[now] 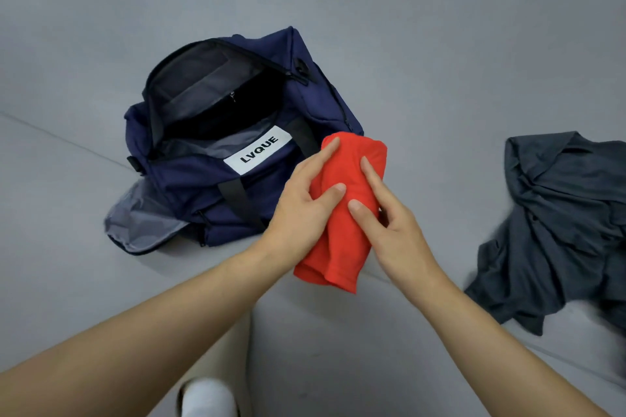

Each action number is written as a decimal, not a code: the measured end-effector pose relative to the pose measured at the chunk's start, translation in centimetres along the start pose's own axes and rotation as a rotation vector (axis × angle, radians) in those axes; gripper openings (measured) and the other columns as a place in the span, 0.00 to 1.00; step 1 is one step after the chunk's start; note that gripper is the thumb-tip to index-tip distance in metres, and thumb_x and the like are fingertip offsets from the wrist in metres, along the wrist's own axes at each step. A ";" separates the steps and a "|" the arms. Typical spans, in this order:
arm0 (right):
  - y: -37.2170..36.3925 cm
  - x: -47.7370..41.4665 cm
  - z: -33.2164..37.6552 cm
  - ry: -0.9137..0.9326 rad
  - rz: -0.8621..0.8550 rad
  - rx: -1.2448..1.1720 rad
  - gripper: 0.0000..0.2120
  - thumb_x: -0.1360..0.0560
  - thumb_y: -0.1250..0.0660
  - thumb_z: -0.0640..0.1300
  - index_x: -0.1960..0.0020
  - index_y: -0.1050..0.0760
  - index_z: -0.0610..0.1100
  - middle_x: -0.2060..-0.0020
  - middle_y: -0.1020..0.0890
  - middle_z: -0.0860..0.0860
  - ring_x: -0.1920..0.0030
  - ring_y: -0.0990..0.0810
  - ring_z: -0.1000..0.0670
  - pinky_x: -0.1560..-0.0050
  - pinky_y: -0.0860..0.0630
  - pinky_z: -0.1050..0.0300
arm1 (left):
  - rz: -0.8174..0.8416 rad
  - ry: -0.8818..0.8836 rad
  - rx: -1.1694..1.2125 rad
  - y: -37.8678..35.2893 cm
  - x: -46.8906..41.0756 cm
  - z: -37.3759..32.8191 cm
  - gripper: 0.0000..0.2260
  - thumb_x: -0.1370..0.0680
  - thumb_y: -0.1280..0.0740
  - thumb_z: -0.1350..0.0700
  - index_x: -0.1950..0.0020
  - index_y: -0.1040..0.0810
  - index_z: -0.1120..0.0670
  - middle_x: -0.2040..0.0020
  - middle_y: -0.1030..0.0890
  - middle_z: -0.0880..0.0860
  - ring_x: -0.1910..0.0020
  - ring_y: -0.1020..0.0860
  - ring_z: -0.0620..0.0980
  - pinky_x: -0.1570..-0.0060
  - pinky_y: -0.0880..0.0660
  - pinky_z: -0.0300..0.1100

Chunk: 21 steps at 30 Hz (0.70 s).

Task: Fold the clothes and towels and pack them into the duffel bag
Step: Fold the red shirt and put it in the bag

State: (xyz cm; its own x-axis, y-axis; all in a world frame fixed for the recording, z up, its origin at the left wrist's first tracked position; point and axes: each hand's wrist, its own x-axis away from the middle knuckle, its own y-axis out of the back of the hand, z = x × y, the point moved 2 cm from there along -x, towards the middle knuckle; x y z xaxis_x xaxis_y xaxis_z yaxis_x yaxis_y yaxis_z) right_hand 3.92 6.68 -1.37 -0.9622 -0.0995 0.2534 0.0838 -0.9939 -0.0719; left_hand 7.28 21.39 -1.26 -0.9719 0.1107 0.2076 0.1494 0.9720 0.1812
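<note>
A folded red garment (342,240) is held up between both hands, just right of the navy duffel bag (271,98). My left hand (301,203) grips its left side, with the thumb on top and the index finger along the cloth. My right hand (389,223) holds its right side, thumb and index finger on the front. The bag lies on the grey surface with its main zip wide open and a dark, seemingly empty interior. It carries a white LVQUE label (258,150). A crumpled dark grey shirt (555,223) lies unfolded to the right.
The bag's side pocket flap (142,220) hangs open at the lower left, showing grey lining. A white shoe (206,398) shows at the bottom edge. A seam in the grey surface (67,140) runs diagonally left of the bag.
</note>
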 end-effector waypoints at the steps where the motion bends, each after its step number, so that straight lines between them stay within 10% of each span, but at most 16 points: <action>1: -0.5 -0.3 0.3 0.010 0.014 -0.004 0.28 0.19 0.36 0.39 0.23 0.38 0.57 0.37 0.25 0.67 0.39 0.23 0.66 0.45 0.25 0.69 | -0.016 0.002 0.023 0.7 0.0 -0.4 0.28 0.23 0.33 0.58 0.25 0.30 0.40 0.28 0.27 0.46 0.31 0.27 0.43 0.30 0.29 0.49; 7: -3.9 -2.4 0.8 -0.034 0.135 -0.118 0.31 0.21 0.31 0.41 0.27 0.36 0.68 0.30 0.26 0.59 0.33 0.23 0.54 0.33 0.25 0.45 | -0.045 0.029 0.128 5.2 -0.2 -1.6 0.25 0.21 0.33 0.67 0.26 0.27 0.50 0.36 0.22 0.41 0.40 0.22 0.36 0.44 0.25 0.31; 12: -7.5 -4.6 0.6 -0.032 0.114 -0.116 0.31 0.22 0.30 0.37 0.31 0.31 0.69 0.30 0.25 0.59 0.33 0.23 0.56 0.32 0.26 0.46 | -0.050 0.010 0.016 10.3 -1.6 -0.7 0.25 0.19 0.33 0.60 0.23 0.33 0.47 0.31 0.24 0.45 0.39 0.24 0.31 0.44 0.27 0.29; 21: -9.5 -6.9 0.0 -0.034 0.066 -0.101 0.29 0.22 0.31 0.37 0.31 0.29 0.65 0.30 0.25 0.58 0.33 0.25 0.59 0.28 0.30 0.48 | 0.221 -0.090 -1.210 19.1 -2.7 6.0 0.31 0.21 0.33 0.44 0.20 0.41 0.41 0.32 0.24 0.47 0.31 0.28 0.50 0.27 0.42 0.56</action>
State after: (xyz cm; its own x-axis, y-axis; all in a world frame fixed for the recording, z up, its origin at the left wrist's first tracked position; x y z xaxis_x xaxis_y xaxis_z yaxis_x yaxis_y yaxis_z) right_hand 9.79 16.84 -2.41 -0.9460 -0.1674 0.2778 0.1180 -0.9755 -0.1858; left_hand 11.69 40.91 -4.13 -0.9063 0.3086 0.2888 0.3378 0.1181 0.9338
